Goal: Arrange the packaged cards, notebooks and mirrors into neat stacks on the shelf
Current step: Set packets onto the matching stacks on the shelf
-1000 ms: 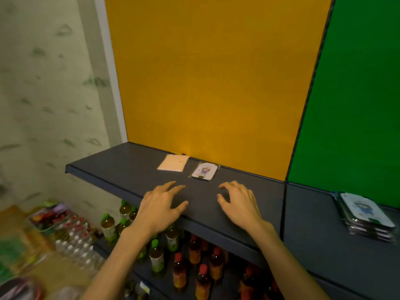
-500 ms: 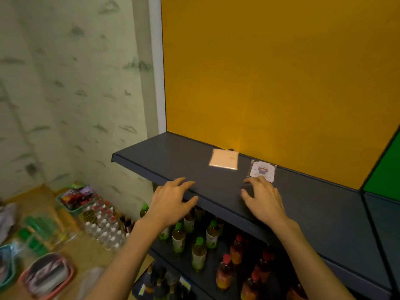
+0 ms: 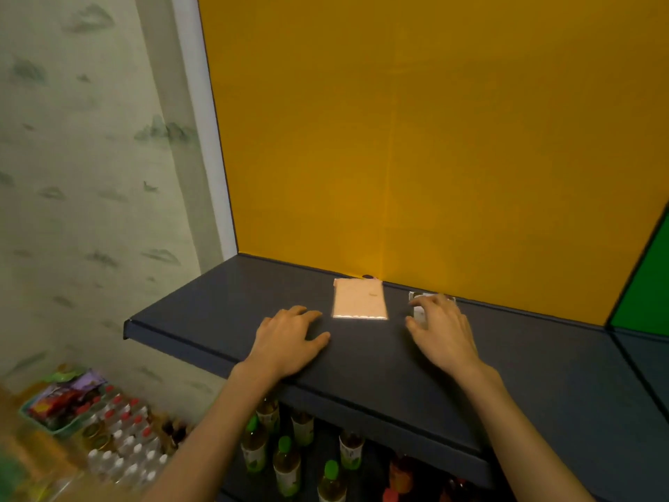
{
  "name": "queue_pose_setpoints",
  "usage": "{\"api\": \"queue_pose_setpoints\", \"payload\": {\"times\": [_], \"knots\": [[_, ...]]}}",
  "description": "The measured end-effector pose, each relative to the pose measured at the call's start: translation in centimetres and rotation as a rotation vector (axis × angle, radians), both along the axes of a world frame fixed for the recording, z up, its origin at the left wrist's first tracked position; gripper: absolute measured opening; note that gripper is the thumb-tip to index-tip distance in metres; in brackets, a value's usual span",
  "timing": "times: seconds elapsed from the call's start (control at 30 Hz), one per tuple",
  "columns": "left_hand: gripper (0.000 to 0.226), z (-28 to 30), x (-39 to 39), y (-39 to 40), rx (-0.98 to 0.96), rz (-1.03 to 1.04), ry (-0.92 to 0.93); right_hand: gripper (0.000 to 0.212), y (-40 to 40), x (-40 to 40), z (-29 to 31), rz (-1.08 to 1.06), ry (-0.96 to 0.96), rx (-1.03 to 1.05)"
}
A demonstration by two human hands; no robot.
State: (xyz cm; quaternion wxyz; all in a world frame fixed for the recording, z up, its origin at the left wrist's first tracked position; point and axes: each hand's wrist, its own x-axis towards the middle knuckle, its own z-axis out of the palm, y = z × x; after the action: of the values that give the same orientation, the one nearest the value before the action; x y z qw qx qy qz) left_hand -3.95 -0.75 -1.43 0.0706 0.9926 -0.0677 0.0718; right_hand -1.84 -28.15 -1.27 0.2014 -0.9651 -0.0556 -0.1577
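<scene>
A pale pink packaged notebook [image 3: 359, 298] lies flat on the dark grey shelf [image 3: 202, 313], against the yellow back panel. Right of it lies a small white packaged card [image 3: 419, 310], mostly hidden under the fingers of my right hand [image 3: 443, 329]. That hand is spread open with its fingertips over the card; whether it grips the card I cannot tell. My left hand [image 3: 289, 340] rests flat and open on the shelf, just left of and below the notebook, holding nothing.
Below the shelf stand several bottles [image 3: 286, 461] with green and red caps. On the floor at the left sit a green basket of packets [image 3: 58, 403] and a pack of small bottles [image 3: 123, 443]. A green panel [image 3: 644, 295] adjoins at the right.
The view has swung left, so the stack of cards at the right has left the frame. Both hands slid forward on the shelf; my right hand now covers the small card.
</scene>
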Motion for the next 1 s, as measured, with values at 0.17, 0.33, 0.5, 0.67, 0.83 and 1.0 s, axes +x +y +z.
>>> {"api": "queue_pose_setpoints", "payload": {"times": [0.17, 0.33, 0.5, 0.67, 0.83, 1.0], "knots": [[0.061, 0.2, 4.6, -2.3, 0.003, 0.013, -0.019, 0.041, -1.6, 2.1, -0.4, -0.156, 0.066, -0.030], [0.095, -0.8, 8.0, -4.7, 0.018, 0.167, 0.127, 0.051, -2.1, 2.6, -1.2, -0.269, 0.141, -0.044], [0.119, -1.2, 10.1, -5.8, -0.015, 0.245, 0.175, 0.077, -1.8, 2.8, -1.5, -0.412, 0.209, -0.066], [0.107, -1.7, 11.0, -6.0, -0.110, 0.211, 0.163, 0.097, -0.6, 2.8, -1.2, -0.500, 0.284, -0.053], [0.106, -1.0, 12.5, -4.9, -0.242, 0.211, 0.301, 0.108, 0.7, 3.0, -1.5, -0.553, 0.340, -0.086], [0.101, -0.3, 14.3, -2.9, -0.288, 0.191, 0.439, 0.108, 1.3, 2.8, -1.5, -0.648, 0.383, -0.067]]}}
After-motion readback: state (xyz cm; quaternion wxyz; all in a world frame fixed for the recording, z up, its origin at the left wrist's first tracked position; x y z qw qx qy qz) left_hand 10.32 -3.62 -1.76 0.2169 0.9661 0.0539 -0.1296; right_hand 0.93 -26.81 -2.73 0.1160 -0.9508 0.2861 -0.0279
